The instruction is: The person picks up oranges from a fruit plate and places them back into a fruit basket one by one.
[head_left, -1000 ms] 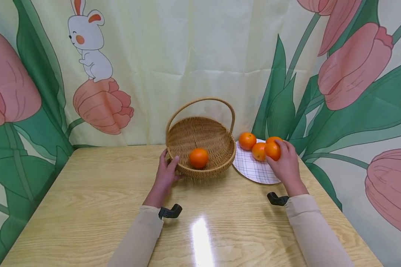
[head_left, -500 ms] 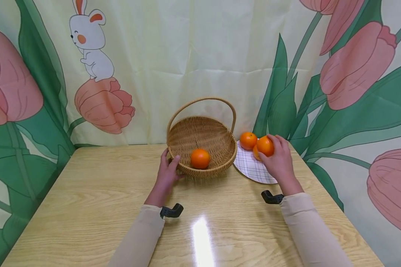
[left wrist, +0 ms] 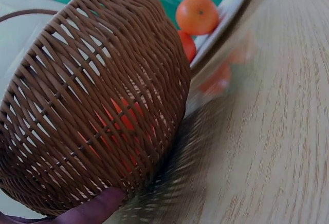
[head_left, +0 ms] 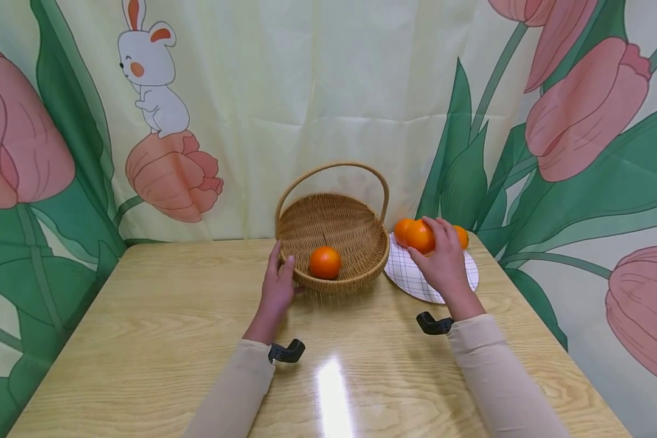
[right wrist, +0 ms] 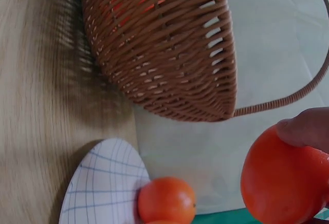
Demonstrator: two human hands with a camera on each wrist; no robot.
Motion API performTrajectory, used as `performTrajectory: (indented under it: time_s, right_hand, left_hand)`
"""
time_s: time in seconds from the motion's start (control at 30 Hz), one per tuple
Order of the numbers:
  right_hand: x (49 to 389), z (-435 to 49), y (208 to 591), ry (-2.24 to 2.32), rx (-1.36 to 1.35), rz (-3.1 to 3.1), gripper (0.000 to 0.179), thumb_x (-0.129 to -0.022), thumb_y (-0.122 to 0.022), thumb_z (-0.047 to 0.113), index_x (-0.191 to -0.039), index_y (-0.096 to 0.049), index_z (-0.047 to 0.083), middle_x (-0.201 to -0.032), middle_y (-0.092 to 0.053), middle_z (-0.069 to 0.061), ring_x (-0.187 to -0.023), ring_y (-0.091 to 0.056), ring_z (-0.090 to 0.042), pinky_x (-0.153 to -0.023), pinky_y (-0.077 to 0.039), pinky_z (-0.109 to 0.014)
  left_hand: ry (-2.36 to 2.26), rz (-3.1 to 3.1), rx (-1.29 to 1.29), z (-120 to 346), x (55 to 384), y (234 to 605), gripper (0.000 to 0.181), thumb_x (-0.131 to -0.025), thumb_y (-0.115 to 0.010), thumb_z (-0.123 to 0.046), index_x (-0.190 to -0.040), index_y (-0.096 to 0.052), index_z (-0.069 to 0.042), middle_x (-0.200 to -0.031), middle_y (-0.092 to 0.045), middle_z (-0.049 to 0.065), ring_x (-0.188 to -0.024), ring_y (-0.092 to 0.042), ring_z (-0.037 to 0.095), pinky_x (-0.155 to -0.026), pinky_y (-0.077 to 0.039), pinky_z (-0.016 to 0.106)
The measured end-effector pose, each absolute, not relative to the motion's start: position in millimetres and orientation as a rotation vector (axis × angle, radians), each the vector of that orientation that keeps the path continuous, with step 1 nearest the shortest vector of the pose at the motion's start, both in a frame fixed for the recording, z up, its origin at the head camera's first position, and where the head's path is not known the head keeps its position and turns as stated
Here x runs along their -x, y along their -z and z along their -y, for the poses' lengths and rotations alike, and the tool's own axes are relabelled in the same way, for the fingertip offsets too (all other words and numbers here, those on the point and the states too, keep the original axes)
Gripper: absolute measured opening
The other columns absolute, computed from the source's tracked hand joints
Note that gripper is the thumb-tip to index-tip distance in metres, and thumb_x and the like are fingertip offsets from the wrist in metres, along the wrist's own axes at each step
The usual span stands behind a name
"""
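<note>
Tulip curtain (head_left: 339,91) w/ wht rabbit (head_left: 161,106) behind wood tbl (head_left: 170,316)

A pale wood-grained tabletop (head_left: 159,316) runs back to a cream curtain (head_left: 350,91) printed with large pink tulips (head_left: 588,109) and broad green leaves (head_left: 591,207) towards both sides; at left, a printed white rabbit (head_left: 166,109) perches on a peach-pink bloom (head_left: 172,176). Soft vertical folds and a faint horizontal crease mark the curtain, and a bright white reflection (head_left: 333,395) glares off the tabletop's near part
</note>
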State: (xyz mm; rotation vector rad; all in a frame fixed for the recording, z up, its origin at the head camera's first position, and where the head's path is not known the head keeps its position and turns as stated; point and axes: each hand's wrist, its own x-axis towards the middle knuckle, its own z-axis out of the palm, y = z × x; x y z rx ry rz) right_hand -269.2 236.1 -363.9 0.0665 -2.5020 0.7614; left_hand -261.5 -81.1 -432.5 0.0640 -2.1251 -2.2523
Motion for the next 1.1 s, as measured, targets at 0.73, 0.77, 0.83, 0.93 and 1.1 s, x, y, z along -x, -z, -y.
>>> performTrajectory:
  time_s: [0.73, 0.77, 0.83, 0.93, 1.1]
  right_hand:
    - [273, -191, 359, -0.854, -0.259, 2.468, 0.064, -0.077, -0.071, 0.031, -0.134, -0.041, 0.025, -0.139, -0.035, -0.009, -0.112, -0.048, -0.034, -0.087, -0.048, -0.049]
    - [273, -189, 359, -0.857, -0.269, 2.469, 0.064, -0.077, -0.071, 0.031, -0.134, -0.041, 0.024, -0.139, -0.035, -0.009, -0.112, -0.048, -0.033, -0.088, -0.047, -0.05]
    - [274, -187, 360, -0.85, -0.286, 2.468, 0.064, -0.077, -0.071, 0.032, -0.133, -0.041, 0.024, -0.139, -0.035, -0.008, -0.116, -0.046, -0.032, -0.091, -0.046, -0.05]
    - [274, -183, 362, -0.84, -0.312, 2.466, 0.064, -0.076, -0.072, 0.032, -0.133, -0.042, 0.023, -0.137, -0.037, -0.006, -0.116, -0.045, -0.031, -0.091, -0.046, -0.05]
    - [274, -179, 362, -0.861, -0.358, 2.462, 0.063, -0.077, -0.071, 0.035, -0.133, -0.042, 0.024, -0.135, -0.038, -0.005, -0.115, -0.046, -0.03, -0.091, -0.046, -0.05]
  left_hand:
    - [2.264, 2.133, -0.07, 81, 261, 434, 0.059, -0.09, -0.051, -0.044, -0.135, -0.016, -0.055, -0.152, -0.011, 0.007, -0.124, -0.039, 0.041, -0.078, -0.052, 0.052]
    - [2.263, 2.134, -0.071, 81, 260, 434, 0.058, -0.089, -0.051, -0.045, -0.134, -0.017, -0.056, -0.152, -0.011, 0.007, -0.124, -0.039, 0.041, -0.078, -0.052, 0.052]
    - [2.263, 2.131, -0.073, 82, 260, 434, 0.058, -0.089, -0.051, -0.045, -0.134, -0.017, -0.057, -0.152, -0.011, 0.008, -0.124, -0.04, 0.041, -0.079, -0.052, 0.052]
    - [2.263, 2.133, -0.074, 82, 259, 434, 0.059, -0.09, -0.051, -0.043, -0.136, -0.016, -0.054, -0.151, -0.011, 0.009, -0.124, -0.04, 0.041, -0.079, -0.052, 0.052]
    - [2.263, 2.13, -0.071, 81, 260, 434, 0.057, -0.09, -0.051, -0.042, -0.133, -0.017, -0.058, -0.151, -0.012, 0.008, -0.124, -0.04, 0.04, -0.078, -0.051, 0.053]
